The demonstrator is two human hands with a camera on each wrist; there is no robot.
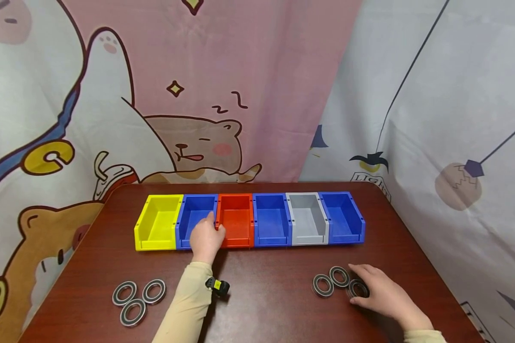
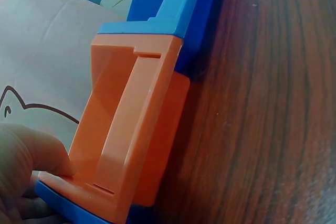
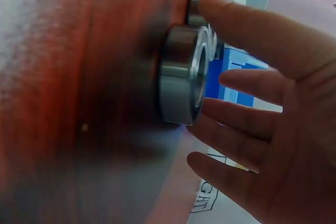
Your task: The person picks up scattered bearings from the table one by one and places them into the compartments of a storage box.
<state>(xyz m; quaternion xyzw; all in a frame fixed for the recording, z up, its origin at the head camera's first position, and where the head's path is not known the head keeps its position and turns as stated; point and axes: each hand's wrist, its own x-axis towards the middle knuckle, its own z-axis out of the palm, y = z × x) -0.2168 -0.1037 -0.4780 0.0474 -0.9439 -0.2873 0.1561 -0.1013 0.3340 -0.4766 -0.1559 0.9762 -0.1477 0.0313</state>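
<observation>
The adjoining walls of a red bin (image 1: 236, 221) and the blue bin (image 1: 193, 214) beside it are being straddled by the left hand (image 1: 206, 238); whether they are being pinched cannot be told, the fingertips being partly hidden. On the table (image 1: 262, 295), a bearing (image 3: 178, 85) beside two other bearings (image 1: 315, 286) is being loosely framed by the right hand's (image 1: 384, 293) spread thumb and fingers.

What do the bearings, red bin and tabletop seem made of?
Bearings: probably polished steel, given their shiny silver rims. Red bin: likely smooth moulded plastic, evenly coloured. Tabletop: wood or wood-look laminate with slight sheen; grain shows, but which is unclear.
</observation>
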